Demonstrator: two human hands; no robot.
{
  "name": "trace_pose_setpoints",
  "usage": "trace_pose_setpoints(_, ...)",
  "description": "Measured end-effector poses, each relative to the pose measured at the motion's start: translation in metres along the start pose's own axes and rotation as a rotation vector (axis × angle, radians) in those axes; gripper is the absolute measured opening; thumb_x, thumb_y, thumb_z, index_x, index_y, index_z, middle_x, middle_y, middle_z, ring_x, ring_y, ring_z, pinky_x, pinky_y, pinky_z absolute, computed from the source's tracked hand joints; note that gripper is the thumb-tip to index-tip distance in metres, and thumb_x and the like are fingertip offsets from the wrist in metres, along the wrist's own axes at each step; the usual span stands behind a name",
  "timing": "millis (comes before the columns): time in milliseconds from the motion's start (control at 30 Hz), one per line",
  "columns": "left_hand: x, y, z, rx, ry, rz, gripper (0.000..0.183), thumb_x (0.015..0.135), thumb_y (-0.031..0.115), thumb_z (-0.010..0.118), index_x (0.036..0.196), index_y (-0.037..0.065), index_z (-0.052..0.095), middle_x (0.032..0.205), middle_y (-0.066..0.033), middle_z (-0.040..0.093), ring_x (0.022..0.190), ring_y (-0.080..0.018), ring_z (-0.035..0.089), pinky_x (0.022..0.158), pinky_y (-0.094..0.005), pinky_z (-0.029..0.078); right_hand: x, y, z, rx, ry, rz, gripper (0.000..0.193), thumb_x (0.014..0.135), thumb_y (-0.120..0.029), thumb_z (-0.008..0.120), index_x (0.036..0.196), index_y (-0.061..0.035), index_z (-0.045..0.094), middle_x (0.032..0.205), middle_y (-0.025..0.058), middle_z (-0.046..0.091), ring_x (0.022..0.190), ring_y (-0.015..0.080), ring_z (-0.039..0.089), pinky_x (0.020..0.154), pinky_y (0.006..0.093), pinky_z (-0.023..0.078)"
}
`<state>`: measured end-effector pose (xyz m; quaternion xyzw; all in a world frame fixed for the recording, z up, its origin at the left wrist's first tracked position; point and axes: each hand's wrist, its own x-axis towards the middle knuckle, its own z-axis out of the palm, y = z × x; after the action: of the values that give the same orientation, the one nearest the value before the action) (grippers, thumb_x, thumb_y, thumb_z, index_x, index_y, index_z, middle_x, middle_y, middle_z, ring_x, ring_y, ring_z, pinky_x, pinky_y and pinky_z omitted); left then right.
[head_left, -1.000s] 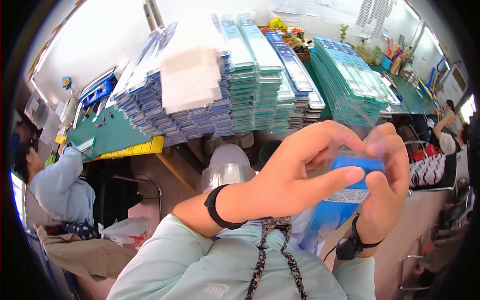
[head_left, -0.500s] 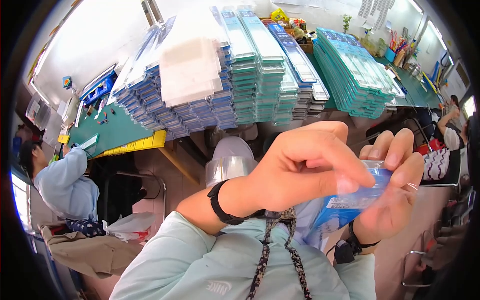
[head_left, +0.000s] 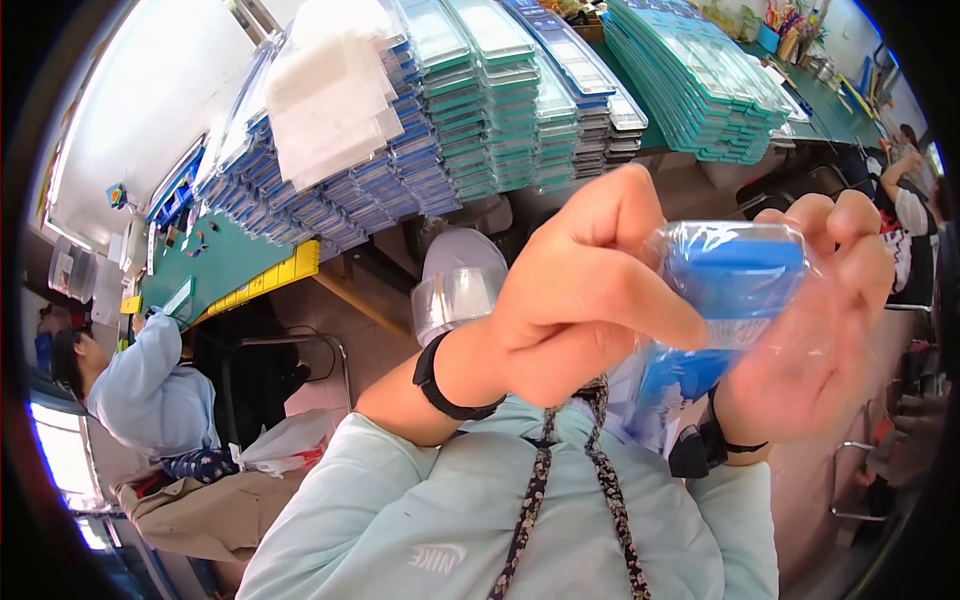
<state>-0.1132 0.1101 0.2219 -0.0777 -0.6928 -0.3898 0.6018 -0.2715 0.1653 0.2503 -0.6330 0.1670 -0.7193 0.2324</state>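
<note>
In front of my chest is a blue packet (head_left: 742, 262) in a crinkled clear plastic wrapper, tilted, its lower part running down between my forearms. My left hand (head_left: 590, 290) is closed on the wrapper's left edge, thumb on the near side and fingers bent. On the other side, my right hand (head_left: 825, 320) has its palm turned toward the packet. Its fingers are loosely bent and apart, and the clear film overlaps part of the hand. The palm is smeared by motion. Each wrist wears a black band.
Tall stacks of flat blue and teal packs (head_left: 480, 110) stand on the green table (head_left: 215, 265) ahead, with pale translucent sheets (head_left: 325, 105) on top. Below sits a clear tape-like roll (head_left: 458, 300). A co-worker in a light blue top (head_left: 150, 400) sits at left; another person is at far right.
The packet has come up and now shows more of its blue face. My right hand has shifted right and its fingers have moved off the packet's edge. My left hand still holds on.
</note>
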Motion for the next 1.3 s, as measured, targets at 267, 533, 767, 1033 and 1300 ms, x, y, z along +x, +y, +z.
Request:
trace_pose_setpoints(267,-0.001,-0.007,0.001,-0.109,0.033,-0.015,0.014,0.073,0.001,0.057,0.079,0.007,0.068,0.079,-0.0025,0.04,0.072,-0.0153,0.038,0.063,-0.0239,0.032,-0.018,0.003,-0.004,-0.472,0.079,-0.052,0.025,0.094,-0.028,0.038,0.087,-0.0042,0.04,0.098,0.0105,0.043,0.085,0.018,0.046,0.079,0.03,0.038)
trace_pose_setpoints(533,-0.002,-0.009,0.0,-0.117,0.01,-0.061,0.011,0.072,0.002,0.057,0.072,0.007,0.066,0.079,-0.003,0.043,0.073,-0.0153,0.04,0.064,-0.0243,0.033,-0.024,0.009,-0.014,-0.6,0.04,-0.024,0.024,0.095,-0.022,0.037,0.088,-0.0007,0.045,0.093,0.0098,0.045,0.082,0.0154,0.045,0.076,0.0279,0.037)
trace_pose_setpoints(767,0.0,-0.018,-0.004,-0.033,-0.025,0.004,0.01,0.067,0.002,0.056,0.064,0.009,0.063,0.077,-0.0037,0.043,0.072,-0.0156,0.04,0.061,-0.0247,0.031,-0.026,0.009,-0.014,-0.531,0.053,0.069,0.027,0.097,-0.023,0.033,0.095,0.0001,0.048,0.094,0.0081,0.049,0.082,0.013,0.048,0.075,0.0268,0.039)
trace_pose_setpoints(1033,0.0,-0.018,-0.005,0.317,0.016,0.17,0.018,0.063,-0.003,0.055,0.064,0.013,0.063,0.074,-0.0008,0.034,0.068,-0.0159,0.035,0.057,-0.0254,0.026,-0.032,0.005,-0.01,-0.481,0.166,0.177,0.028,0.099,-0.025,0.034,0.1,-0.0019,0.049,0.093,0.0055,0.053,0.081,0.0107,0.05,0.076,0.0238,0.041)
trace_pose_setpoints(1300,-0.014,-0.032,0.01,0.556,0.245,0.223,0.01,0.074,0.001,0.055,0.079,0.006,0.062,0.076,-0.0035,0.039,0.07,-0.0173,0.036,0.058,-0.0257,0.027,-0.027,0.011,-0.01,-0.431,0.298,0.195,0.03,0.1,-0.026,0.035,0.104,-0.0009,0.052,0.099,0.0055,0.055,0.087,0.0107,0.052,0.079,0.0236,0.042)
